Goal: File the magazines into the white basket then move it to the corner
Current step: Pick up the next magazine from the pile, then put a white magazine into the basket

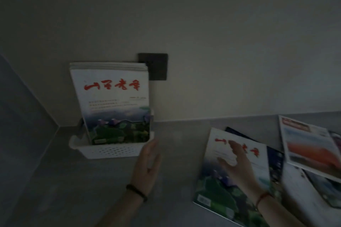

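Over the grey counter [103, 186] by the wall [221, 42], left hand [147, 167] and right hand [238, 167] show straight fingers [153, 146].

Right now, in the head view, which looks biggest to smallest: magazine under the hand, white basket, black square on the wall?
1. Magazine under the right hand, though it is nearest the camera.
2. White basket.
3. Black square on the wall, partly hidden.
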